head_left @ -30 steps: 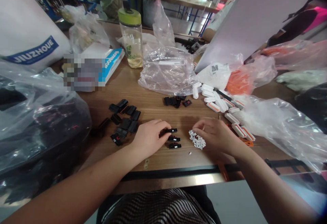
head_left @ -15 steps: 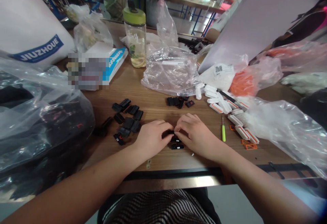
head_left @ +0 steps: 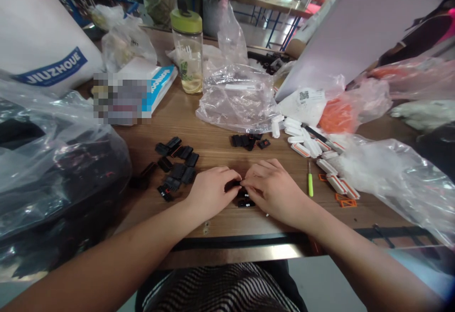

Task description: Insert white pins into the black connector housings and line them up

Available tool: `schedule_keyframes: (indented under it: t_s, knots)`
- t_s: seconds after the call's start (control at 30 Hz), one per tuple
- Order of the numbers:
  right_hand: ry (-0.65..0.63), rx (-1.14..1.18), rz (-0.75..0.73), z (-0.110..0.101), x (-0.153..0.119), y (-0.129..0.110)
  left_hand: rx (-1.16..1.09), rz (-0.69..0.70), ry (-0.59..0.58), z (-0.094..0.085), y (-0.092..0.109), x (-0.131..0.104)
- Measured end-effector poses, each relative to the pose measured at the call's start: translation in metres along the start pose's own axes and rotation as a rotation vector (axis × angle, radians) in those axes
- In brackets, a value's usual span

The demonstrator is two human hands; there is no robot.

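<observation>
My left hand [head_left: 213, 188] is closed, thumb and forefinger pinching a small black connector housing [head_left: 233, 184] that is mostly hidden. From the other side my right hand [head_left: 270, 186] meets it with its fingertips pressed together at the housing's end. Another black connector housing with white dots [head_left: 245, 203] lies on the table just below the fingertips. Left of my left hand is a loose pile of black connector housings [head_left: 179, 170]. Beyond my hands sits a smaller group of black housings [head_left: 245, 140], some with orange-red parts.
White connector pieces with orange seals [head_left: 336, 184] spread at the right, near a green-handled pick [head_left: 310, 185] and orange frames [head_left: 345, 201]. A clear plastic bag [head_left: 238, 105] and a green-lidded bottle [head_left: 187, 56] stand behind. Large bags [head_left: 64, 174] flank the left side.
My right hand has shifted slightly left and its fingers have closed in, covering more of the dotted housings below. My left hand stays nearly in place.
</observation>
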State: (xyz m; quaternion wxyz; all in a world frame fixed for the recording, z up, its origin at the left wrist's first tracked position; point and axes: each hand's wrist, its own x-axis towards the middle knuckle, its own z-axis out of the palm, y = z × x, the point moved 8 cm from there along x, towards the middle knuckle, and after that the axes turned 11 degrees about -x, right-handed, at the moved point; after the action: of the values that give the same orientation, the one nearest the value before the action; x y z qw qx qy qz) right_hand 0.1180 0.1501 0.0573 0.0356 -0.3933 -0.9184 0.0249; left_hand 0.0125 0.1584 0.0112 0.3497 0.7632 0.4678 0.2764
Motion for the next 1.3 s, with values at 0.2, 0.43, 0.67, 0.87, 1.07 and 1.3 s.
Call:
schedule_keyframes:
  t_s: [0.2,0.43,0.67,0.87,1.07,1.3]
  knots:
    - [0.116,0.164,0.238,-0.006,0.006,0.060,-0.017,0.008,0.019,-0.001,-0.001,-0.001]
    - [0.049,-0.080,0.583,0.015,0.017,0.127,-0.065,0.084,0.034,-0.005,0.008,-0.004]
    - [0.073,0.397,0.588,0.025,0.011,0.123,-0.184,0.114,0.117,-0.012,0.003,-0.003]
    - [-0.172,0.916,0.442,0.032,0.018,0.077,-0.240,0.242,0.268,-0.019,0.006,-0.003]
    - [-0.198,0.804,0.362,0.027,0.029,0.041,-0.219,0.400,0.274,-0.026,0.020,-0.009]
    - [-0.043,0.565,0.399,0.001,0.008,0.067,-0.051,0.097,0.223,-0.022,-0.004,0.002]
